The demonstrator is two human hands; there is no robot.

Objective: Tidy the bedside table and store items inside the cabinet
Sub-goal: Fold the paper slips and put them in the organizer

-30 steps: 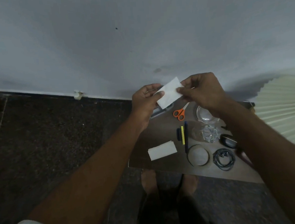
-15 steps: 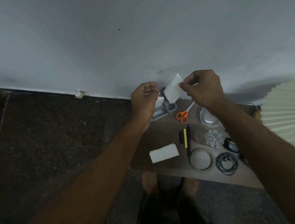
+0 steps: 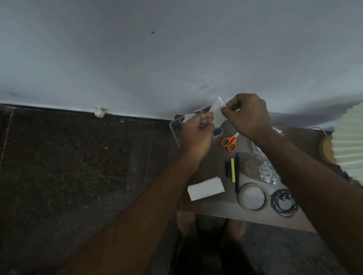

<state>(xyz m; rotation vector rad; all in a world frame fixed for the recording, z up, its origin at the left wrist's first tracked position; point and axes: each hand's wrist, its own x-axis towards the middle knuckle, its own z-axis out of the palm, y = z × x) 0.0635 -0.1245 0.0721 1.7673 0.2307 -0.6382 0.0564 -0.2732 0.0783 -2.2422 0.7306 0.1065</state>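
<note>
Paper sheet, thin, white, creased, pinched by left hand and right hand, over brown table

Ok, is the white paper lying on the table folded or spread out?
Folded: the white paper shows stacked layers along its right end.

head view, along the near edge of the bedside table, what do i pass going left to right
folded white paper → tape roll → coiled black cable
</note>
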